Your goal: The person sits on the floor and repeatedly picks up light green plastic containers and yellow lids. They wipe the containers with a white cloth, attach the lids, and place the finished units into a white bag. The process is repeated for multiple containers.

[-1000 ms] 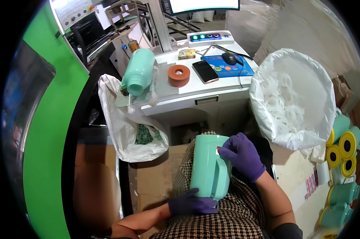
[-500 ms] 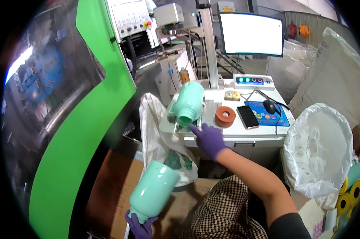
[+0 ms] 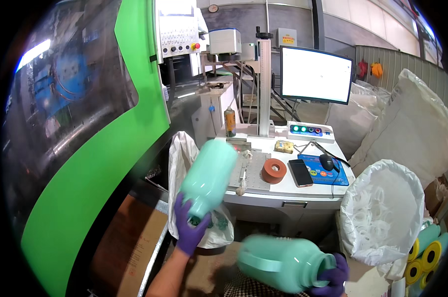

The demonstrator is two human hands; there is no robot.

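Note:
My left hand (image 3: 189, 231), in a purple glove, is wrapped round the neck of a mint-green plastic jug (image 3: 211, 173). That jug slants up toward the left edge of the white workbench (image 3: 263, 198), its base pointing away from me. Low in front of me, my right hand (image 3: 337, 278), gloved the same way, grips a second mint-green jug (image 3: 278, 262) at its mouth. A moulded handle shows along this one, which lies sideways above my lap and is slightly blurred. A perforated metal plate (image 3: 256, 173) on the bench has a small fixture on it.
On the bench are an orange tape roll (image 3: 274, 171), a phone (image 3: 301, 173), a mouse (image 3: 327, 162) and a button box (image 3: 310, 130). A monitor (image 3: 315, 74) stands behind. A green machine (image 3: 100, 148) is at left; a white bag of clear rings (image 3: 382, 213) at right.
My right hand has taken the handled jug off the bench and brought it down toward my lap. My left hand has lifted its jug from low left up to the bench's left edge.

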